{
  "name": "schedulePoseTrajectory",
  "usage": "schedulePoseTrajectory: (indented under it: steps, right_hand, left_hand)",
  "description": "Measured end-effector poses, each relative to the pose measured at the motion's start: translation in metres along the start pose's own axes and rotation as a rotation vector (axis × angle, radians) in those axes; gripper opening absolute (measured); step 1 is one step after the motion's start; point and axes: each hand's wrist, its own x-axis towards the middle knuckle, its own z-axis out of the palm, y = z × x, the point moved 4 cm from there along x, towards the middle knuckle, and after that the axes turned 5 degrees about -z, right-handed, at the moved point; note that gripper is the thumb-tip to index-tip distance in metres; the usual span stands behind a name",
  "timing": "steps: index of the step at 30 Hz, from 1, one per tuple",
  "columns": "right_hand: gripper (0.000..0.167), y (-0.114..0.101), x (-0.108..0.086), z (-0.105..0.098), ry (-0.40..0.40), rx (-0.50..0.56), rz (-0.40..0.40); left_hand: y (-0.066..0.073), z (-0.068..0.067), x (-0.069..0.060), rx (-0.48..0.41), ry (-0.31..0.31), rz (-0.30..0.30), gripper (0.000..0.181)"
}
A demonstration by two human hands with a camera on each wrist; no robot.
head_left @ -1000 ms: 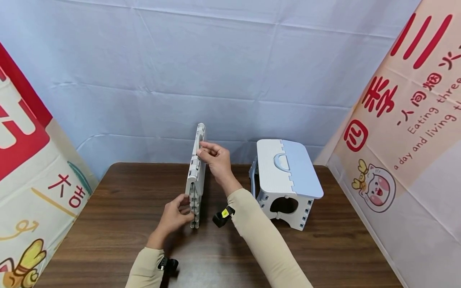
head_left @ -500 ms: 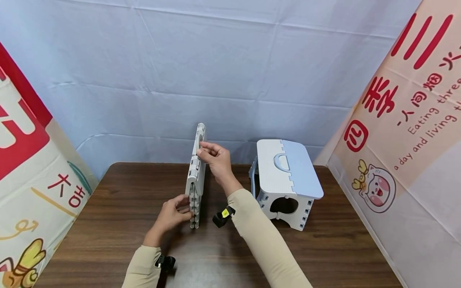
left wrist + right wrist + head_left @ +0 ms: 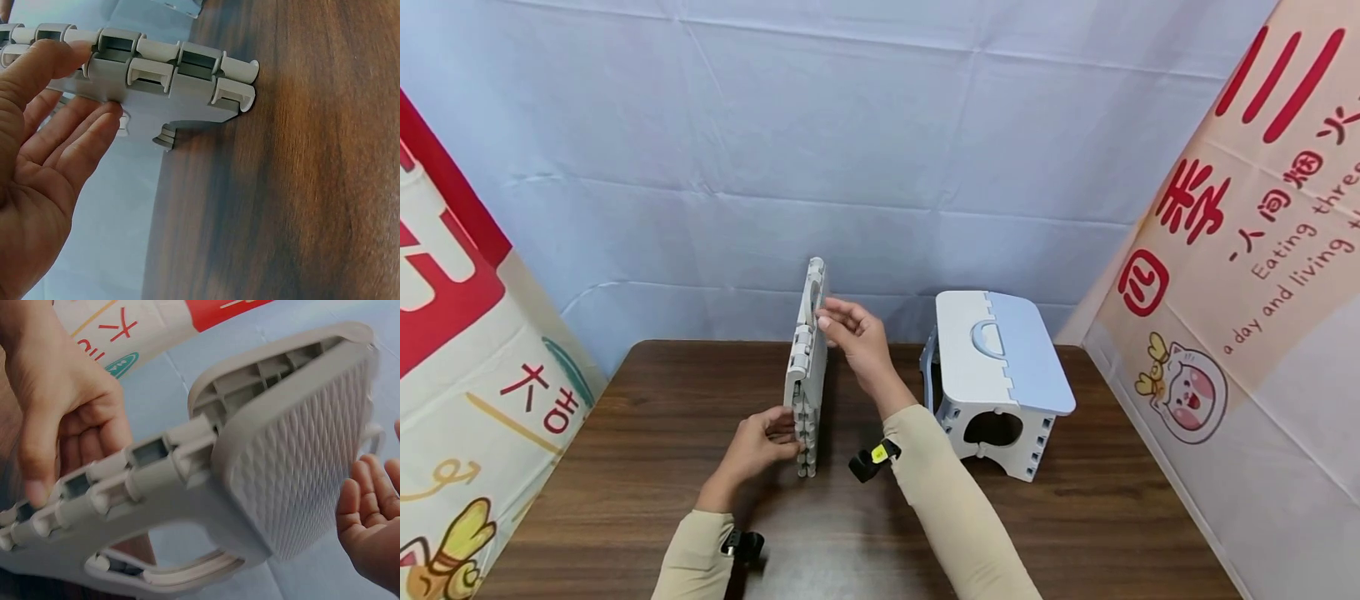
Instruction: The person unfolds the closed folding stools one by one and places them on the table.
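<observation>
A folded step stool [image 3: 807,375] in light grey and white stands on edge near the middle of the table [image 3: 625,467]. My left hand [image 3: 756,447] holds it low at the near end. In the left wrist view the thumb lies against the hinged edge [image 3: 150,72], with the other fingers along a side panel. Beside the stool's upper right side is my right hand [image 3: 861,342], its fingers loosely bent and gripping nothing. The right wrist view has the ridged seat panel [image 3: 300,450] next to those fingertips; whether they touch it cannot be made out.
To the right, a second stool [image 3: 966,350], white and light blue, stands unfolded with its handle on top. A pale blue cloth [image 3: 850,150] hangs behind the table. Printed cloths [image 3: 445,400] flank both sides.
My right hand has let go of the stool's handle area and shifted slightly right. The folded stool has tipped a little leftward at its top. My left hand keeps its hold.
</observation>
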Motion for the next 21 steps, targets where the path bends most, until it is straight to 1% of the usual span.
schedulePoseTrajectory:
  steps: [2,6,8,11,13,14,18,20,21]
  right_hand:
    - [0.04,0.003,-0.004,-0.002,-0.044,-0.014,0.016]
    - [0.043,0.007,-0.012,-0.004,-0.128,-0.017,0.036]
    - [0.044,0.005,-0.016,-0.004,-0.166,-0.013,0.031]
    - [0.047,-0.004,-0.022,-0.001,-0.215,-0.023,0.015]
    - [0.049,-0.009,-0.026,0.0,-0.231,-0.028,0.013]
    - [0.05,-0.012,-0.028,0.001,-0.238,-0.031,0.015]
    - [0.052,-0.012,-0.035,-0.001,-0.248,-0.033,0.035]
    - [0.053,-0.01,-0.038,-0.002,-0.25,-0.032,0.044]
    - [0.053,-0.009,-0.039,-0.003,-0.251,-0.032,0.049]
  left_hand:
    - [0.008,-0.002,-0.003,0.009,0.004,0.02,0.043]
    - [0.015,-0.004,-0.006,0.049,0.006,0.046,0.04]
    - [0.017,-0.003,-0.006,0.063,0.005,0.049,0.04]
    - [0.017,-0.002,-0.006,0.07,0.019,0.03,0.04]
    - [0.014,-0.002,-0.005,0.076,0.031,0.025,0.041]
    - [0.01,-0.002,-0.004,0.073,0.035,0.023,0.042]
    - [-0.009,-0.002,0.003,0.065,0.042,0.035,0.045]
    - [-0.018,-0.001,0.006,0.056,0.04,0.03,0.048]
    - [-0.021,-0.002,0.006,0.06,0.038,0.031,0.049]
